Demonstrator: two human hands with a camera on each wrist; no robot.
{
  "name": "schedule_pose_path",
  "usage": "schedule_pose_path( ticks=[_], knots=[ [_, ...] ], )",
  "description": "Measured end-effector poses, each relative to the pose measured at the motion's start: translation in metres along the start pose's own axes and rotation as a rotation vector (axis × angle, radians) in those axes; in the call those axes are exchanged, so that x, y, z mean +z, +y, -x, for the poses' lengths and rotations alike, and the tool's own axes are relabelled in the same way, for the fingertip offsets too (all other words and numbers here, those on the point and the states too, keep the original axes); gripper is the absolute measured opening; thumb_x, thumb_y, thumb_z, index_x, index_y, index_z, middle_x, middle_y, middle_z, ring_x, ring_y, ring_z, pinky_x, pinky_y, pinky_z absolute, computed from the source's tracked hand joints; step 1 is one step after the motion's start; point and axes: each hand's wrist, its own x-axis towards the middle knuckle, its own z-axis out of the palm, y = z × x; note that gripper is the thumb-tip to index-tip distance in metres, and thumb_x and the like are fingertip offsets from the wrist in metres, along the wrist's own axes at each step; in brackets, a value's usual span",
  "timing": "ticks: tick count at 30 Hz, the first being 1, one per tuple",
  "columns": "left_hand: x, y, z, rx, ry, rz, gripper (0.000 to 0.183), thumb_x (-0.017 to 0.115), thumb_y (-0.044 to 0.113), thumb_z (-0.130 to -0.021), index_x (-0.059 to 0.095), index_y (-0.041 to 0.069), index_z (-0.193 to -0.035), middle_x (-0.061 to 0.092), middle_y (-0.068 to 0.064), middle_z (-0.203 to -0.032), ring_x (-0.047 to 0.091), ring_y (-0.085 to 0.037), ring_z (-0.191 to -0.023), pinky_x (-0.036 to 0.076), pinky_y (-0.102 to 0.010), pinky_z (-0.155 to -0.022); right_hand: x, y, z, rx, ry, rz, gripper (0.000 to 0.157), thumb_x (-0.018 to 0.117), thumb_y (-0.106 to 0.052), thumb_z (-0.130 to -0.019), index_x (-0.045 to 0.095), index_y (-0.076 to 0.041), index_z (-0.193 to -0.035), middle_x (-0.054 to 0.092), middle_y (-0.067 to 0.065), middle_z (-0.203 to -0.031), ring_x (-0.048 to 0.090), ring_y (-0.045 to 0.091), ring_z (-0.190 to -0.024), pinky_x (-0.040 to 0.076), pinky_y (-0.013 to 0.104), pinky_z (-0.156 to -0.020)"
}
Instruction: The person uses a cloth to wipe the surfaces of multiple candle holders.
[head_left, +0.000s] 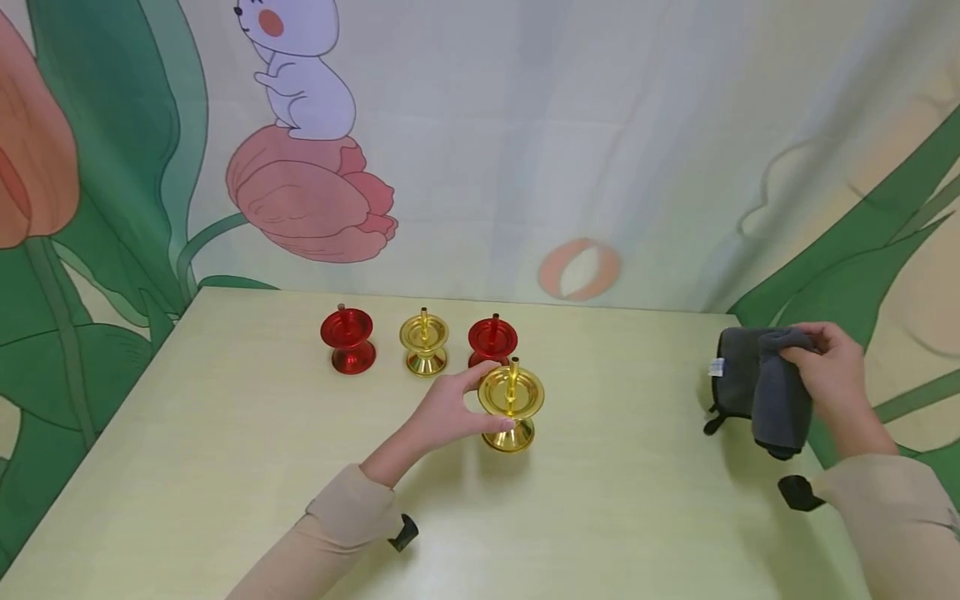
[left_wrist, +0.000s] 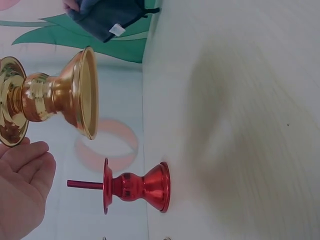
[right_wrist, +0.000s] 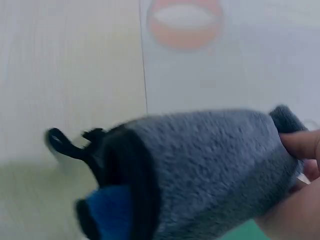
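My left hand (head_left: 450, 410) grips a gold candle holder (head_left: 512, 392) by its dish, upright, with its base raised over the table in the left wrist view. Just behind it stands a red candle holder (head_left: 492, 336), partly covered by my fingers in the head view. Over at the table's right side, my right hand (head_left: 836, 375) pinches a folded grey cloth (right_wrist: 210, 170) by its top. The cloth hangs down, showing a dark border, a loop, a white tag (head_left: 717, 367) and a blue patch (right_wrist: 111, 210) inside.
A second gold candle holder (head_left: 425, 340) and another red one (head_left: 349, 339) stand in a row with the nearer red one, towards the back of the pale table (head_left: 225, 467). Behind the table hangs a printed curtain (head_left: 480, 167) with flowers and a white animal.
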Motion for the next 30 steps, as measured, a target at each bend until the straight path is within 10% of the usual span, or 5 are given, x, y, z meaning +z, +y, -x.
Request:
schedule_pose_path(
  ticks=[4,8,18,30],
  knots=[
    [0.005,-0.004,-0.002,-0.014,0.022,-0.001,0.070,0.078,0.039,-0.060,0.051,0.021,-0.122,0.062,0.003,-0.112,0.052,-0.016,-0.111,0.041,-0.040,-0.092,-0.002,0.009,-0.007,-0.071,0.171,0.282,0.015,0.048,-0.018,-0.087,0.053,-0.020,-0.102,0.051,-0.007,-0.090,0.049,0.008,-0.078,0.041,0.021,-0.064],
    [0.012,-0.011,-0.006,-0.010,0.033,-0.036,0.072,0.078,0.044,-0.059,0.051,0.022,-0.122,0.061,0.002,-0.113,0.052,-0.016,-0.111,0.042,-0.039,-0.091,0.016,0.016,-0.010,-0.147,0.143,0.418,0.034,0.039,-0.015,-0.089,0.046,0.000,-0.118,0.050,0.023,-0.113,0.046,0.039,-0.102,0.040,0.047,-0.079],
    [0.039,-0.022,-0.031,-0.072,0.076,-0.113,0.084,0.074,0.051,-0.060,0.043,0.018,-0.131,0.055,-0.003,-0.123,0.050,-0.019,-0.113,0.044,-0.037,-0.089,0.087,0.027,-0.016,-0.031,-0.117,0.234,0.038,0.049,-0.016,-0.088,0.043,0.003,-0.121,0.044,0.025,-0.117,0.043,0.038,-0.104,0.040,0.047,-0.081],
    [0.077,-0.027,-0.071,-0.026,0.220,-0.177,0.069,0.072,0.051,-0.063,0.048,0.018,-0.119,0.060,0.003,-0.107,0.056,-0.014,-0.095,0.047,-0.031,-0.079,0.136,0.028,-0.027,0.161,-0.048,0.056,0.044,0.054,-0.021,-0.086,0.043,-0.004,-0.124,0.045,0.013,-0.114,0.046,0.026,-0.099,0.040,0.032,-0.080]
  ],
)
